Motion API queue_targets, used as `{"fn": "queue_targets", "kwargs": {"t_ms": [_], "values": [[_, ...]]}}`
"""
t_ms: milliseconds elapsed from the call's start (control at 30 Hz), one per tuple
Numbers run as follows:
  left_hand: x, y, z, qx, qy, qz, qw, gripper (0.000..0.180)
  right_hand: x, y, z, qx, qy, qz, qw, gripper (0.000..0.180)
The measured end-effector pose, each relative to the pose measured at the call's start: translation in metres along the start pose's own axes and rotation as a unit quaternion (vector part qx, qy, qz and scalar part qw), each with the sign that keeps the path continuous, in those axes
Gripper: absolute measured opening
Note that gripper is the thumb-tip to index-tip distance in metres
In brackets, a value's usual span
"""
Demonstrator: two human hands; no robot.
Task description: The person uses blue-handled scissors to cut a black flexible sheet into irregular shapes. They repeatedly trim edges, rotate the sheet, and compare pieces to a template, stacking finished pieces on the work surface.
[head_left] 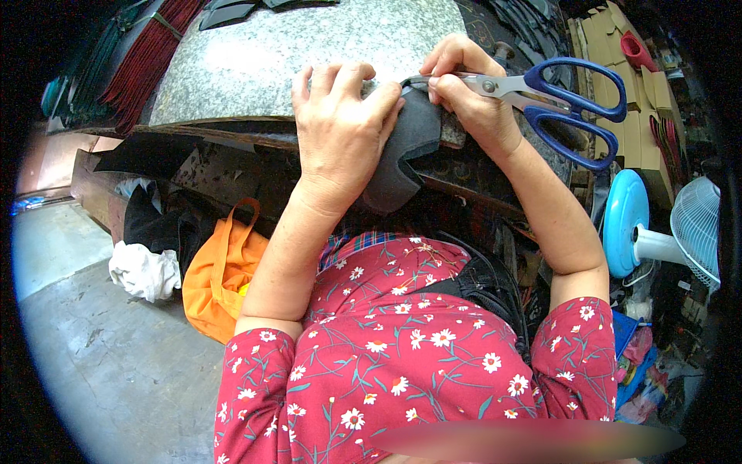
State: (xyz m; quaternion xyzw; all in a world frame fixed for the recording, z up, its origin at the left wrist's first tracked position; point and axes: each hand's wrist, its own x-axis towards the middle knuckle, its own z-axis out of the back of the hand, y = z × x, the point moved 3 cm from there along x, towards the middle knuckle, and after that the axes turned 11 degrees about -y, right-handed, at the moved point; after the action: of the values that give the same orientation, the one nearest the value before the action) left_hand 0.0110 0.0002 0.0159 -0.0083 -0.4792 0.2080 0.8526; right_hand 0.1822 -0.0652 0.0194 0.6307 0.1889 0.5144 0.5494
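A dark grey, sheet-like piece with a notched, curved outline [410, 147] hangs over the near edge of the speckled stone slab [255, 77]. My left hand [338, 127] bends over the slab's edge, thumb and fingertips closed on the upper left of this piece. Closed around the blades of a pair of scissors [488, 87], my right hand [473, 93] has its thumb and fingertips at the piece's upper edge. The blue scissor handles [576, 108] point right, outside my grip. What lies right between the fingertips is partly hidden.
Bundled dark red strips [154, 62] lie left of the slab, and dark cut pieces [232, 11] at its far edge. Cardboard boxes [630, 108] and a blue and white fan [630, 224] stand right. An orange bag [220, 271] and white cloth [144, 271] are lower left.
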Motion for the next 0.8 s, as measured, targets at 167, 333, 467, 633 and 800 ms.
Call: {"fn": "queue_targets", "kwargs": {"t_ms": [167,333,467,633,800], "values": [[0.0,0.0002,-0.0002,0.003,0.0,-0.003,1.0,0.015,0.0012,0.0029,-0.0014,-0.064,0.05,0.071,0.994,0.004],[0.0,0.0011,0.0028,0.0,0.003,0.02,1.0,0.017,0.0029,0.0086,-0.0062,-0.134,0.063,0.145,0.978,0.006],[-0.0035,0.0023,0.0086,0.014,-0.008,0.067,0.998,0.018,0.0042,0.0093,-0.0083,-0.162,0.065,0.143,0.974,0.007],[-0.0024,0.0019,0.005,-0.059,-0.011,0.034,0.998,0.015,0.0056,0.0068,-0.0069,-0.134,0.059,0.127,0.981,0.006],[-0.0011,0.0008,0.005,-0.05,-0.005,0.012,0.999,0.014,0.0032,0.0032,-0.0005,0.012,0.03,-0.02,0.999,0.005]]}}
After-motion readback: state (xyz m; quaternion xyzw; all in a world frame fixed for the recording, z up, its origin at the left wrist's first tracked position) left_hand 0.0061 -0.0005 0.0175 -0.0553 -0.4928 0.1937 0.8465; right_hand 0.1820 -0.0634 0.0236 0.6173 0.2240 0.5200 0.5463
